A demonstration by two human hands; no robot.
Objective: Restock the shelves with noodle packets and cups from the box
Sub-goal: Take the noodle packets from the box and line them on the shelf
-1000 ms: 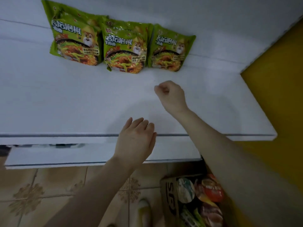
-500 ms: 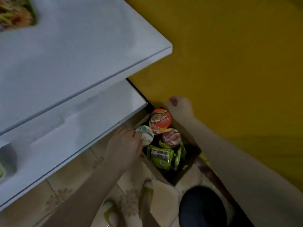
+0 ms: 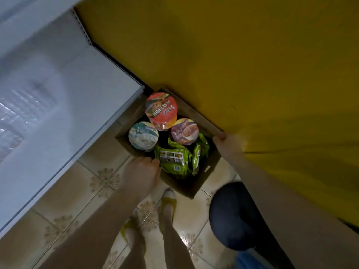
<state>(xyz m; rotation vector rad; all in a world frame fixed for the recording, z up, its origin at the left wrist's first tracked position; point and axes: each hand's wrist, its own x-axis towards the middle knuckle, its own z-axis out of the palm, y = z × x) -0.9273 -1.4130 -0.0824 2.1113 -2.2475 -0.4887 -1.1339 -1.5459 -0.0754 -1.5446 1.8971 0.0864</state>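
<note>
Left hand [image 3: 141,172] on near rim of box [image 3: 186,188], fingers bent down over edge, tips hidden; gripping rim or reaching for packet, cannot tell. Right hand [image 3: 227,145] curled round box's right corner flap, likely to steady it or pull it clear of yellow wall [image 3: 252,55]. Green noodle packets [image 3: 174,162] just beside left fingertips. Three cups [image 3: 161,111] beyond, lids up. Lower layers of box unseen. Shelf [image 3: 58,113] left of left hand, blurred.
</note>
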